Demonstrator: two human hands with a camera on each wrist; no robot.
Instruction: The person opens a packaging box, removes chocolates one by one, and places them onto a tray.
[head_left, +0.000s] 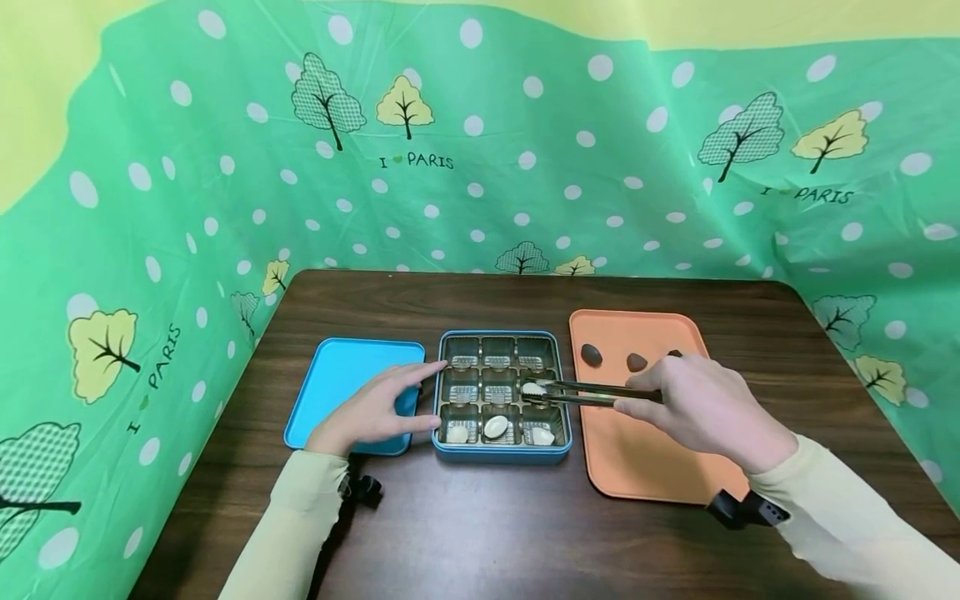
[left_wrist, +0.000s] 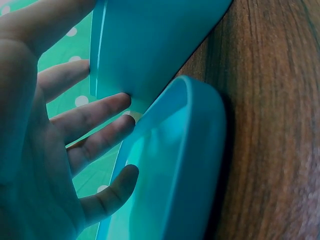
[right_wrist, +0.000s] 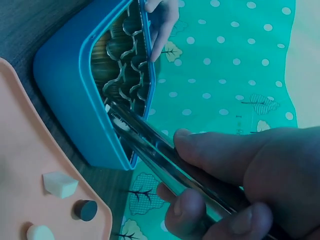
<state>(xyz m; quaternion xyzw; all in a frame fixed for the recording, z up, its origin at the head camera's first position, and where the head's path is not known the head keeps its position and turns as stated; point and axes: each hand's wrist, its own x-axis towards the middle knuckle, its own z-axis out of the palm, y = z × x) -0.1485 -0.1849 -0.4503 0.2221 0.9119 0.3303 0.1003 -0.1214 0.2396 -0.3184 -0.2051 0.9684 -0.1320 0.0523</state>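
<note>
Spreading its thumb and fingers apart, the left hand (head_left: 375, 408) touches the left rim of the blue nine-compartment box (head_left: 502, 455) in the head view; the right hand (head_left: 705, 404) grips metal tongs (head_left: 592, 387), their tips crossing the box's right edge to flank a white pebble (head_left: 533, 389) in the middle row's right compartment; I cannot tell whether they clamp it; three more white pebbles (head_left: 496, 427) lie one per front-row compartment; narrow strips of wooden tabletop (head_left: 465, 533) part the box from the blue rimmed tray (head_left: 345, 375) and the orange tray (head_left: 637, 467), with broader wood before its near edge; dark stones (head_left: 591, 355) lie toward the orange tray's far edge.

The left wrist view adds the palm, fingers separate, and the blue tray's raised corner just beside the box wall.

The right wrist view alone shows a white block (right_wrist: 60, 185) and another pale piece (right_wrist: 40, 233) near an orange-tray corner; thumb and fingers clamp the tongs, slanting down over the box's rim.
</note>
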